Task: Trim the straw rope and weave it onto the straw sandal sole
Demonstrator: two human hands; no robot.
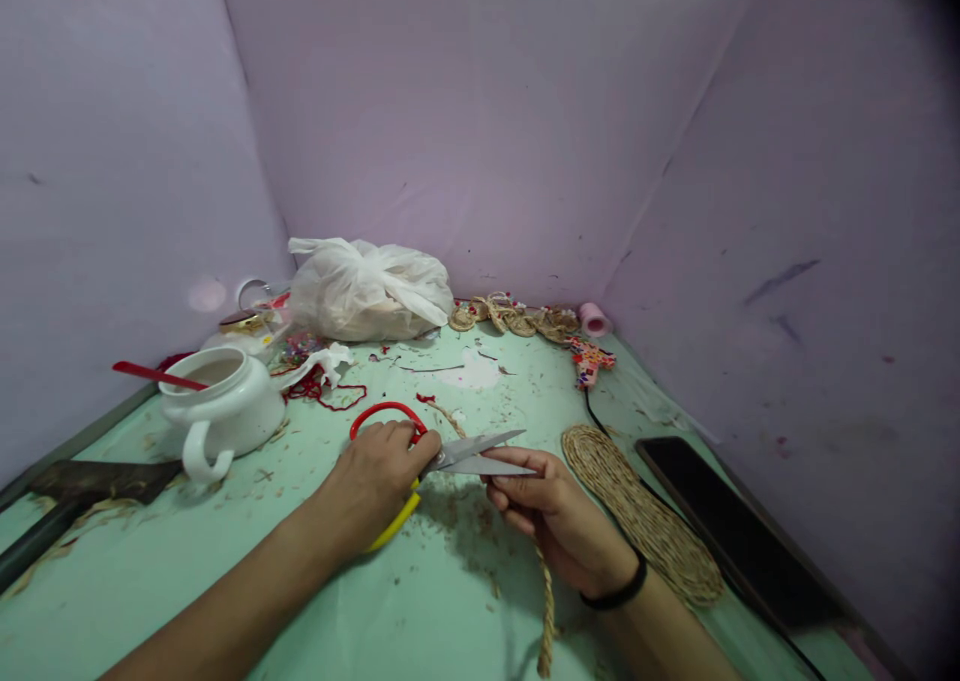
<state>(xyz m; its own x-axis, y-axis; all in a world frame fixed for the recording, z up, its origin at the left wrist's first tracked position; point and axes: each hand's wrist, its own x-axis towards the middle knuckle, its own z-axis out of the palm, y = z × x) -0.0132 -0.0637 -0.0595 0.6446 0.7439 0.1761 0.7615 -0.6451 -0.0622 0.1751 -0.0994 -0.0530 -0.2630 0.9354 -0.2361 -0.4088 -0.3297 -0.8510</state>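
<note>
A: Hands?
B: Left hand: closed round red-and-yellow-handled metal scissors, blades apart at the right fingertips, over mid-table. Right hand: fingers curled, gripping tan braided straw cord; end hangs toward near edge of green table.
A: Around them?
B: Oval woven straw sole beside right hand, toward right edge. White round pot near left edge. Knotted white plastic bag, far-left corner.
</note>
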